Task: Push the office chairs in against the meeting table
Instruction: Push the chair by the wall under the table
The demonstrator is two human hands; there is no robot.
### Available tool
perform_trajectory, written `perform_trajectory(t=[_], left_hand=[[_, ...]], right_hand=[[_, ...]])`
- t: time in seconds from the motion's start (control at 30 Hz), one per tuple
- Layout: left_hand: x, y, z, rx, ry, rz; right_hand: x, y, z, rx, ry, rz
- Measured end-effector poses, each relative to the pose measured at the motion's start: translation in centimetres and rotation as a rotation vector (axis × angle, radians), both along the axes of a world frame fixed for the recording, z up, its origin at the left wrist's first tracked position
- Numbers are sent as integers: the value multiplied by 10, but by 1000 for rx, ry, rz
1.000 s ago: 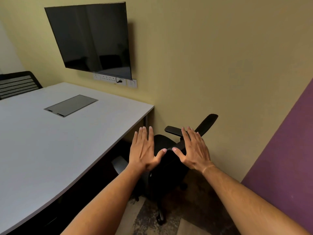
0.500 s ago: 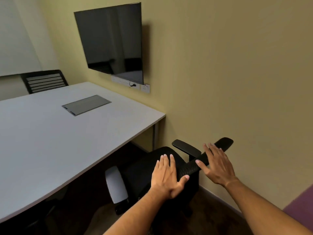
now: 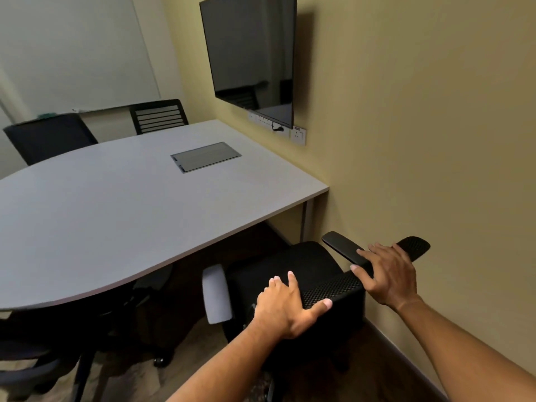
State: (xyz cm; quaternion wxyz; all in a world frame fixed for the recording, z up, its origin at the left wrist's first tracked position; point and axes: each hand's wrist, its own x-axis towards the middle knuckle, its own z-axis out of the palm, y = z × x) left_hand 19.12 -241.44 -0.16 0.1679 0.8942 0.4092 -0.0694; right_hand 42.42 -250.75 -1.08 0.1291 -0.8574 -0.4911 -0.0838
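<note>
A black mesh office chair (image 3: 307,265) stands at the near right corner of the grey meeting table (image 3: 121,216), close to the yellow wall. Its seat sits just outside the table edge. My left hand (image 3: 285,306) lies over the top of the mesh backrest, fingers on the front and thumb along the rim. My right hand (image 3: 385,274) rests further right on the same backrest top, fingers spread by the black armrest (image 3: 342,246). The chair's grey left armrest (image 3: 216,294) points toward me.
Two more black chairs (image 3: 50,136) (image 3: 158,116) stand at the far side of the table. Another chair base (image 3: 34,369) shows at the lower left under the table. A wall screen (image 3: 252,59) hangs above a socket strip (image 3: 278,129). A cable hatch (image 3: 206,156) is set in the tabletop.
My view swung left and nearer the chair. Both hands came down from hovering above the chair onto the top of its backrest.
</note>
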Motion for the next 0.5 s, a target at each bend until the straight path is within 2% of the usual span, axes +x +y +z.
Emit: perform_trajectory(t=[0.3,0.5], left_hand=[[-5,29,5,70,22,125],[-2,49,4,102,-2,180]], right_hand=[[-10,40,3,24,10,58],[-4,72,1,-53,-30,153]])
